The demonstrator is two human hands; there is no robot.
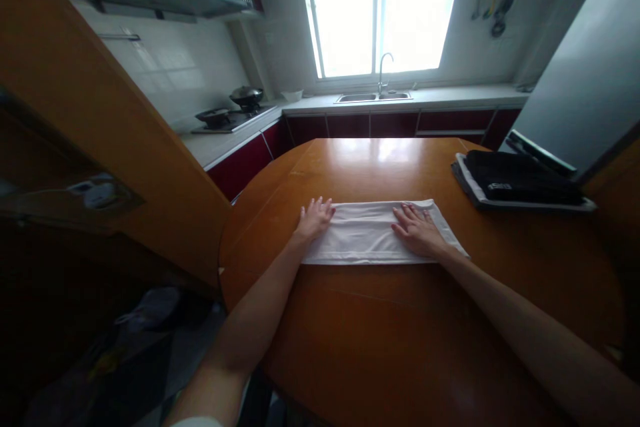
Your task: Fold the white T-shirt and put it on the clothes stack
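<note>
A white cloth [365, 233], folded into a long flat strip, lies across the middle of the wooden table [370, 333]. At its left end rests my left hand [316, 218], fingers spread and flat, partly on the cloth and partly past its edge. My right hand [416, 230] lies flat with spread fingers on the right part of the cloth. Light wrinkles run through the fabric between the two hands. Neither hand grips anything.
Folded black and white clothes [520, 177] are stacked at the table's right. Beyond the table are a sink [373, 97] under the window and a stove [235, 120] with two pans. A wooden partition [125, 127] stands at left, a refrigerator [575, 67] at right.
</note>
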